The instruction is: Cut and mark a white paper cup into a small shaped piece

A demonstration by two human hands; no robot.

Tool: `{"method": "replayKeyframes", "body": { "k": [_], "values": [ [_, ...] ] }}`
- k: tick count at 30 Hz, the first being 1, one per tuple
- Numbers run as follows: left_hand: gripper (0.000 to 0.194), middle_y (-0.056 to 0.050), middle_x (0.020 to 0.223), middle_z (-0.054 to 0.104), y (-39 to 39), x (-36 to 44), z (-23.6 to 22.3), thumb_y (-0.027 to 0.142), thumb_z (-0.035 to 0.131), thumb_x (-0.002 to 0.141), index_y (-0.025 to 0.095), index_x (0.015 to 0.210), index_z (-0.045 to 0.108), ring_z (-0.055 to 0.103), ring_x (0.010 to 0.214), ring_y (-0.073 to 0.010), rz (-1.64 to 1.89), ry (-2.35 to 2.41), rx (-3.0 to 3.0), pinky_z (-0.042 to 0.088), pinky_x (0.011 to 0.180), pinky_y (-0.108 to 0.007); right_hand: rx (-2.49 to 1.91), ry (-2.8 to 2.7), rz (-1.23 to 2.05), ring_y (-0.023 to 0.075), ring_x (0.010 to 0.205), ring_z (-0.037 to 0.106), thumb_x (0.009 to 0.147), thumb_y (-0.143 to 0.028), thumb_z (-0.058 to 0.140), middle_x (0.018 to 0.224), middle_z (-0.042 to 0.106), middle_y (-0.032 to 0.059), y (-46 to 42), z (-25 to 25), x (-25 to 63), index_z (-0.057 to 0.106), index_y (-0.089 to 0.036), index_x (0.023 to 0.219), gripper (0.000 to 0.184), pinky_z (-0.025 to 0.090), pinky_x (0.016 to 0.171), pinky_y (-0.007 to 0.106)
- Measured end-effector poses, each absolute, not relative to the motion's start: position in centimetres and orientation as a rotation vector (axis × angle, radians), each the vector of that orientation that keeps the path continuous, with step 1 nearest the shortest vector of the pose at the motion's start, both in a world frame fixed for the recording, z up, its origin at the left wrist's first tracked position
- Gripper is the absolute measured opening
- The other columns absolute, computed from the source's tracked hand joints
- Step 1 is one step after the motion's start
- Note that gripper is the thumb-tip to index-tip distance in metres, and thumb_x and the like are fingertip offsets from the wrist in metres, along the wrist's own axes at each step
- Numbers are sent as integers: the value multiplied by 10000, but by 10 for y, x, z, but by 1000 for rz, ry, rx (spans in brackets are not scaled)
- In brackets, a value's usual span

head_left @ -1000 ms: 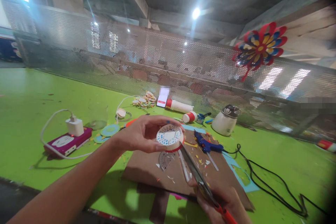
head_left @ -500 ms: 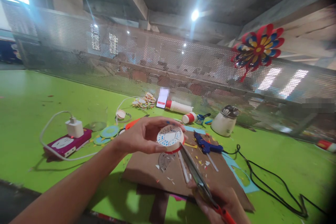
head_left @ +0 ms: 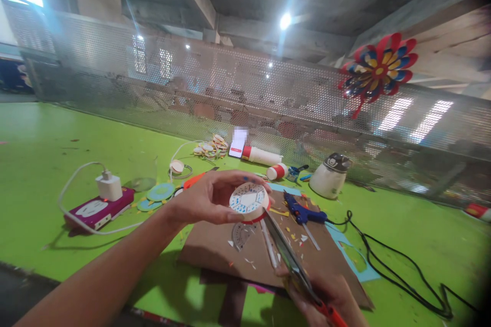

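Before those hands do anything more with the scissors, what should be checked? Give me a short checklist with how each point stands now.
1. Patterned disc held: ok, the left hand grips it between thumb and fingers.
2. Scissors in hand: ok, the right hand holds them near the red handles.
3. Blade tips at the work: ok, they meet or nearly meet the disc's lower right rim.
4. Left fingertips clear of the cut: cannot tell, some are hidden behind the disc.
5. Brown board tidy: not ok, paper scraps lie on it.
6. Blue glue gun cold: cannot tell, heat doesn't show.
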State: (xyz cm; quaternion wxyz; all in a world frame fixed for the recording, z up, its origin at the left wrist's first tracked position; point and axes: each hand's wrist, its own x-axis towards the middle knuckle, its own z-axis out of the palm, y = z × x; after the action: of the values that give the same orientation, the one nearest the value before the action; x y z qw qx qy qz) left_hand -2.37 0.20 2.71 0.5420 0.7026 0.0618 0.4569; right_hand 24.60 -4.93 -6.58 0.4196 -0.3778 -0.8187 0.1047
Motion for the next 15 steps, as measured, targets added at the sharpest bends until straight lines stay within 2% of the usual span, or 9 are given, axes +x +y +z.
{"method": "replayKeyframes", "body": {
  "k": [6,12,15],
  "values": [
    [495,-174,1114,700,2,-25,27,250,787,711,130,1174,663,665,1009,-241,1078,178,1659,520,881,-337,-968,-2035,190,86,353,454,763,-231,565,483,585,-30,-51,-63,244,772,-218,781,209,366,351,158],
    [499,-159,1143,691,6,-23,24,193,784,710,154,1192,660,655,1043,-237,1107,142,1619,509,904,-336,-990,-1994,109,97,380,492,786,-229,512,460,534,-38,-52,-63,240,752,-210,744,244,430,419,164],
    [513,-144,1159,687,9,-25,23,181,792,700,167,1196,661,659,1030,-215,1108,156,1600,511,885,-306,-1008,-1987,80,92,382,511,799,-218,516,481,577,-33,-51,-61,239,751,-212,750,240,432,424,160]
  ]
}}
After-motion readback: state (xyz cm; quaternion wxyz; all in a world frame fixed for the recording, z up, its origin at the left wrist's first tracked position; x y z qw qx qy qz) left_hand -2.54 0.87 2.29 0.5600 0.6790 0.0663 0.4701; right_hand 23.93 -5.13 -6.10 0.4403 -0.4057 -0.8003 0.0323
